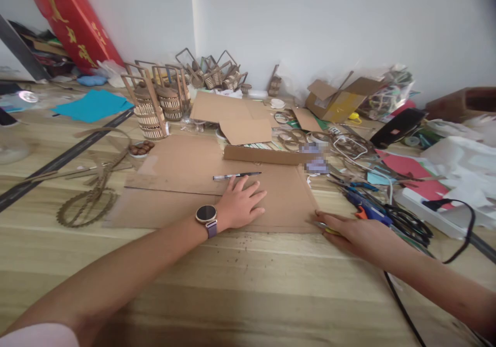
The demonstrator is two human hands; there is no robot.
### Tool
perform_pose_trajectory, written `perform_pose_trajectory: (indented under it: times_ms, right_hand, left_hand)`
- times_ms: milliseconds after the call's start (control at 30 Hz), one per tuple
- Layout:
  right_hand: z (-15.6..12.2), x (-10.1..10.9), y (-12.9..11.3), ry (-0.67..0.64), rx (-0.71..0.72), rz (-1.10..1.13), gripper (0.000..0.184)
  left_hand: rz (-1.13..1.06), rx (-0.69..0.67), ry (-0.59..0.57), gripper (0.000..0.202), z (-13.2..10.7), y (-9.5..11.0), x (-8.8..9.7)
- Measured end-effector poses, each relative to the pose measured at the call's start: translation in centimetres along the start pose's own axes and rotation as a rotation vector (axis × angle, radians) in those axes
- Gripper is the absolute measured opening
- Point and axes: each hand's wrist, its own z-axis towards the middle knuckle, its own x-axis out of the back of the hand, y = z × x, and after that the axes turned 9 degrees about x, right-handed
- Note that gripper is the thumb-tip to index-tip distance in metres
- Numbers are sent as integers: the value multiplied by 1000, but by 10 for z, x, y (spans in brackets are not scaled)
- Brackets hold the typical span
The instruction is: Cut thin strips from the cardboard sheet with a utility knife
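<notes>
A large flat cardboard sheet (182, 155) lies on the wooden table, with a dark line or slit across its left part. My left hand (242, 202) rests flat on it, fingers spread, a watch on the wrist. Just beyond those fingertips lies a black-and-clear pen (237, 176). At the sheet's near right corner, my right hand (346, 231) is closed around what looks like a yellow utility knife (331, 230). Its silvery front end touches or hovers at the cardboard's edge; I cannot tell which. Much of the knife is hidden by the fingers.
Small bamboo baskets (149, 111) stand at the back left near blue paper sheets (93, 105). A bowl of brown nuts (141, 148) sits by the cardboard. To the right are a blue glue gun (366, 206), cables and a white power strip (430, 212). An opened box (343, 99) stands behind.
</notes>
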Motion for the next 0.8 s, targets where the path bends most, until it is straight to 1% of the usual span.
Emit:
perform_pose_trajectory:
  times_ms: [100, 200, 300, 367, 433, 500, 567, 633, 700, 800]
  right_hand:
    - [3, 7, 5, -125, 4, 24, 42]
    - [9, 22, 2, -150, -8, 32, 38]
    - [21, 39, -9, -175, -11, 47, 34]
    - [34, 48, -24, -184, 21, 49, 31]
    - [50, 56, -45, -181, 91, 46, 28]
    - [66, 61, -68, -141, 176, 27, 25]
    - [81, 66, -91, -83, 271, -10, 22]
    - [94, 71, -109, -64, 333, -33, 21]
    - [105, 75, -122, -56, 371, -36, 21]
    - [116, 78, -133, -37, 420, -23, 21]
  left_hand:
    - [11, -18, -24, 50, -5, -10, 6]
    - [65, -6, -13, 49, -19, -31, 14]
    - [105, 5, 12, 50, -36, -52, 17]
    - [107, 17, 45, 50, -44, -62, 15]
    - [95, 32, 83, 49, -49, -65, 12]
    - [90, 45, 108, 49, -50, -63, 9]
    - [95, 55, 112, 49, -49, -61, 8]
    - [101, 60, 102, 49, -49, -58, 9]
    - [103, 62, 87, 50, -49, -56, 11]
    - [106, 65, 73, 49, -49, -55, 14]
